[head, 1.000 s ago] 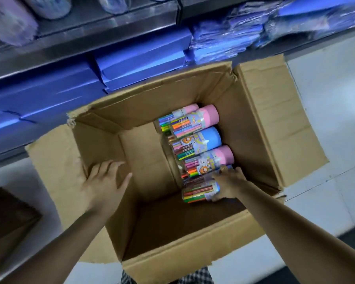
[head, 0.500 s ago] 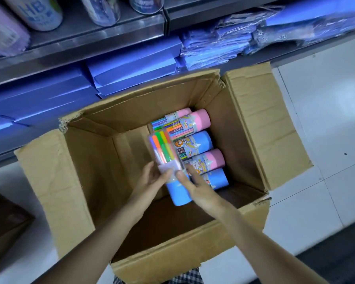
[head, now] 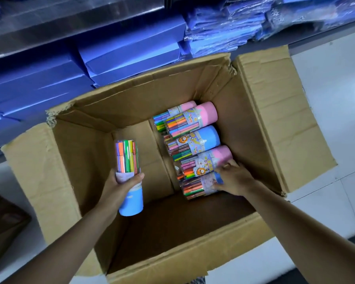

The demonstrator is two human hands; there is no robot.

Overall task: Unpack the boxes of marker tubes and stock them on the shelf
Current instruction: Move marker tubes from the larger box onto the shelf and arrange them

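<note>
A: Tubes [head: 193,140] lie in a row along the right wall of the box [head: 275,124], long axes running left to right, caps toward that wall. Which one comes next?

B: Likely the nearest tube [head: 199,186], at the front end of the row. The right hand [head: 233,178] is curled over its capped end, fingers wrapping it, so the hand closes in from the tube's right end, along its axis.

A: And the left hand [head: 119,186]?

B: It grips a blue-capped tube [head: 129,177] round the middle, held upright with the cap down, above the box's bare left half. It is well apart from the row, so the right hand is the nearer one.

A: What differs from half a second ago?

B: Then both hands met on that one tube at the box's middle. Now the left holds it alone and off to the left, and the right has dropped onto the row. The shelf [head: 70,23] stands beyond the box's far edge.
</note>
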